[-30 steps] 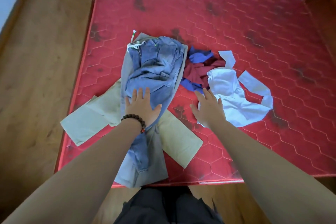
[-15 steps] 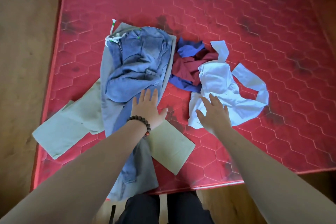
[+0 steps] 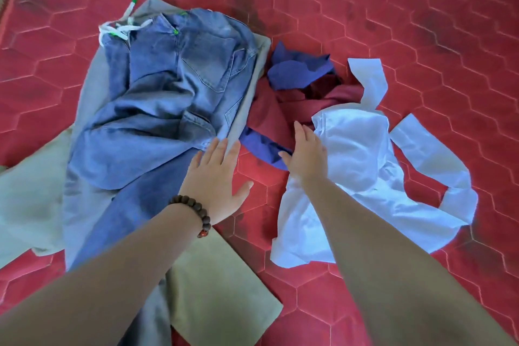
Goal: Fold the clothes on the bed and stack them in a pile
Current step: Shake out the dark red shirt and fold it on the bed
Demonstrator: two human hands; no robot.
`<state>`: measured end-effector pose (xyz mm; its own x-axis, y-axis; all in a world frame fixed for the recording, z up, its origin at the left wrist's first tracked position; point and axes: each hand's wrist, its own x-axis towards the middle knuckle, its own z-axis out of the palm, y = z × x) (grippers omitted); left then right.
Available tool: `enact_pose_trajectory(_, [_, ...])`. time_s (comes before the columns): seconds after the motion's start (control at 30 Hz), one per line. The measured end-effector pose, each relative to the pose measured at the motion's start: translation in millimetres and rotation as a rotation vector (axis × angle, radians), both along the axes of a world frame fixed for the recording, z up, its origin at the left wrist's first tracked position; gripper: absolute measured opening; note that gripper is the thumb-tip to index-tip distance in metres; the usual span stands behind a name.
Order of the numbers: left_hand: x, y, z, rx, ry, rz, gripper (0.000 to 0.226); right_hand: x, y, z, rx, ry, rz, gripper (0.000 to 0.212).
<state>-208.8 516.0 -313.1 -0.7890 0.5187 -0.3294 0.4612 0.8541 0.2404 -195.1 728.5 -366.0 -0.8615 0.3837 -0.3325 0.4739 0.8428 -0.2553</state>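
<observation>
On a red quilted mattress (image 3: 393,8), the left hand (image 3: 216,182), fingers straight, lies at the edge of crumpled blue jeans (image 3: 168,98) heaped on khaki trousers (image 3: 222,289), while the flat right hand (image 3: 306,154) reaches over a white garment (image 3: 365,166) toward a maroon-and-blue garment (image 3: 283,109).

Both bare forearms reach in from 6 o'clock toward 12. The left hand (image 3: 217,180) lies palm down, fingers straight and slightly spread, thumb out toward 3 o'clock. The right hand (image 3: 306,154) is flat too, fingers extended together.
</observation>
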Motion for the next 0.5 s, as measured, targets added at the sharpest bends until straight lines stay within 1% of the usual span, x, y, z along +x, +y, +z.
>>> enact_pose_trajectory(0.07, [2,-7,-10,-0.007,-0.029,0.011,0.083,-12,2,-14,0.039,0.073,-0.023,0.027])
enact_pose_trajectory(0.1, [2,-10,-12,-0.006,-0.041,0.023,0.083,-16,3,-17,0.006,0.131,-0.058,0.016])
enact_pose_trajectory(0.17, [0,-13,-11,-0.001,-0.061,0.047,0.082,-19,3,-13,-0.161,0.241,-0.149,0.017])
enact_pose_trajectory(0.23, [-3,-13,-4,0.015,-0.07,0.061,0.082,-19,4,1,-0.28,0.328,-0.179,0.017])
enact_pose_trajectory(0.37, [-17,0,29,0.106,-0.062,0.048,0.082,-26,4,60,-0.344,0.418,-0.088,0.02])
enact_pose_trajectory(0.5, [-39,10,90,0.208,-0.03,0.019,0.082,-35,6,138,-0.391,0.493,-0.006,0.019])
